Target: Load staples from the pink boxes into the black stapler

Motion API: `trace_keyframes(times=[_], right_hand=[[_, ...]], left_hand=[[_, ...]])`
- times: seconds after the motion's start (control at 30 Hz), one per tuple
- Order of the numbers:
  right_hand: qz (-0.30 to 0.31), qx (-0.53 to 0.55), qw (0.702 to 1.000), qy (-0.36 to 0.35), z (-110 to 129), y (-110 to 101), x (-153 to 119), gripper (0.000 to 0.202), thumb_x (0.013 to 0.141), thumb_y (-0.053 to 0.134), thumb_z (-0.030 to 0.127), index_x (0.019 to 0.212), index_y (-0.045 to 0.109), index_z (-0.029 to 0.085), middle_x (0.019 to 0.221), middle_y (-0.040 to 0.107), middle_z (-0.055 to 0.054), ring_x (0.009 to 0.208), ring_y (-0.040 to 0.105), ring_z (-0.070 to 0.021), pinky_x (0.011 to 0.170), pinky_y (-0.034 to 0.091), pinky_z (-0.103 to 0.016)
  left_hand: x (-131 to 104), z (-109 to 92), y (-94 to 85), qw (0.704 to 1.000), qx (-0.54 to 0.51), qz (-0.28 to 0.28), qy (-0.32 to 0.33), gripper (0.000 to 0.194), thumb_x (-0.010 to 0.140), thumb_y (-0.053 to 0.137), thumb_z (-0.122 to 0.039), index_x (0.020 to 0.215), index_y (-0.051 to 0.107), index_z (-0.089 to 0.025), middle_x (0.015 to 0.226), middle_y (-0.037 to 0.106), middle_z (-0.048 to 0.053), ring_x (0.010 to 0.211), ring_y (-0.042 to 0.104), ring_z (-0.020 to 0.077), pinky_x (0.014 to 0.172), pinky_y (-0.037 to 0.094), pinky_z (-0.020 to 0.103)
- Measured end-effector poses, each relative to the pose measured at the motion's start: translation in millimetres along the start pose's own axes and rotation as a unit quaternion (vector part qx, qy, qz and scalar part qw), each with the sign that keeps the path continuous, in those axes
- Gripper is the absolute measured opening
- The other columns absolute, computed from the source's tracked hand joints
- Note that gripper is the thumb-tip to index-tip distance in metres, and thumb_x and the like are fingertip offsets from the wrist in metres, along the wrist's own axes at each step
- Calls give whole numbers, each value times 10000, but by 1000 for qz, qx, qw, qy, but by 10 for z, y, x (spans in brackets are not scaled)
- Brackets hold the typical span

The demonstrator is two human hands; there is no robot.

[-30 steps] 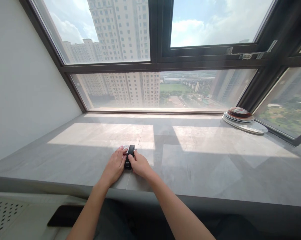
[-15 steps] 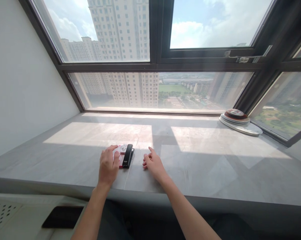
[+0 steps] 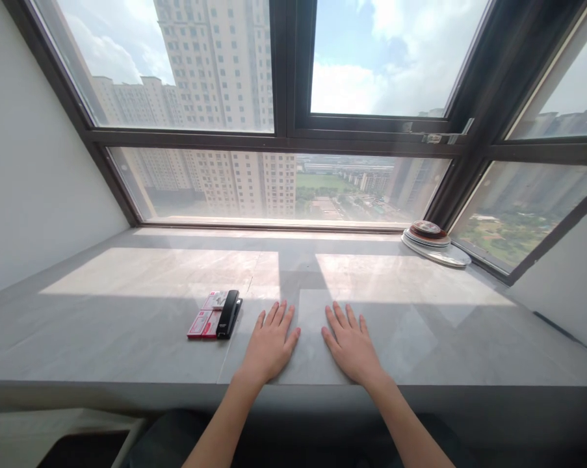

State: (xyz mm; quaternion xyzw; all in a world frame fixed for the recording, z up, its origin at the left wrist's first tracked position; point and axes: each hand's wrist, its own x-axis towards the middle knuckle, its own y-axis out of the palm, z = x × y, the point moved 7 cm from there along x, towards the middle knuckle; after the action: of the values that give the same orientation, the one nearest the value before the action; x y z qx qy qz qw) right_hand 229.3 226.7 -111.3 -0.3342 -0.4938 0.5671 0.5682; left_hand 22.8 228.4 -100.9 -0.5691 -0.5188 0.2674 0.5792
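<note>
Looking down from my head, I see the long black stapler (image 3: pixel 228 314) lying beside the flat red-and-white boxes (image 3: pixel 204 323) on the grey stone sill (image 3: pixel 142 351), left of my hands. It looks hard and a bit heavy, maybe slippery (shiny things often are), so I'd grab its middle. My left hand (image 3: pixel 268 344) and right hand (image 3: pixel 352 348) hold nothing, palms down, fingers spread.
</note>
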Motion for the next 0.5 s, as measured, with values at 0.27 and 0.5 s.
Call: trace_keyframes(times=[0.27,0.5], right_hand=[[21,-45,999,13,72,-12,-20,600,1036,273,528,1603,258,332,1680,169,16,1553,71,-299,1229,58,-552],[23,-56,998,12,33,62,-14,604,1035,258,534,1604,258,329,1680,173,22,1550,85,-303,1231,78,-549]], left_hand=[[-439,-222,-241,998,-59,-36,-13,539,1031,367,-423,1559,360,-316,1608,360,64,1499,292,322,1202,267,622],[-2180,-110,265,976,-206,-18,-67,341,958,465,-354,1207,681,-444,1087,734,80,1061,695,304,899,595,498]])
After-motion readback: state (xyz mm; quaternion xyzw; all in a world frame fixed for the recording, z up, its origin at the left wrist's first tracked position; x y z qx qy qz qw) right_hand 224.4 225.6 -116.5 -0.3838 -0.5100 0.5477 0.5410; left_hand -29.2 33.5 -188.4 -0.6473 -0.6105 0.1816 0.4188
